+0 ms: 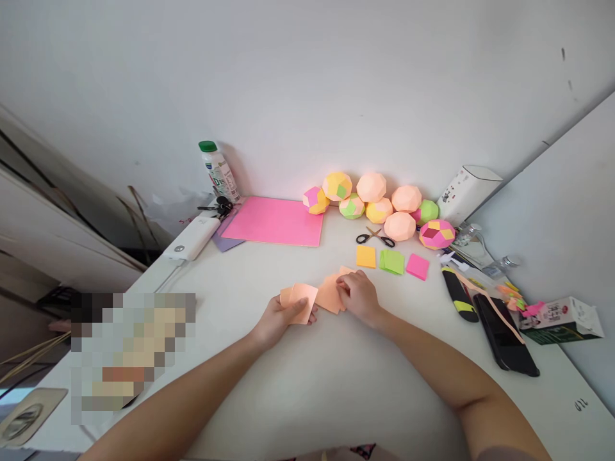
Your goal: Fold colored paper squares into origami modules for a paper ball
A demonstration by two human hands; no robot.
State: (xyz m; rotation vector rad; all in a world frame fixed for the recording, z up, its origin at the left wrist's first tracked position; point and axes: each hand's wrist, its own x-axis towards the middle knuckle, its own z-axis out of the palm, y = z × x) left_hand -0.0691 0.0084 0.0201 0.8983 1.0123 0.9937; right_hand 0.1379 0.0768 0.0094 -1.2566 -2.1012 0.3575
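My left hand (278, 318) pinches a peach paper square (302, 299) just above the white table (298, 384). My right hand (359, 294) rests with curled fingers on a small stack of peach paper squares (329, 293) lying on the table, right beside the left-hand piece. Both hands are near the table's middle, close together. Beyond them lie small pads of orange paper (366, 257), green paper (392, 261) and pink paper (418, 266).
Black scissors (375, 239) lie before a row of folded paper balls (384, 203) at the wall. A pink sheet (276, 221), a white power bank (192, 238) and a bottle (219, 171) stand back left. A black phone (504, 333), a marker (459, 294) and a carton (560, 320) lie right.
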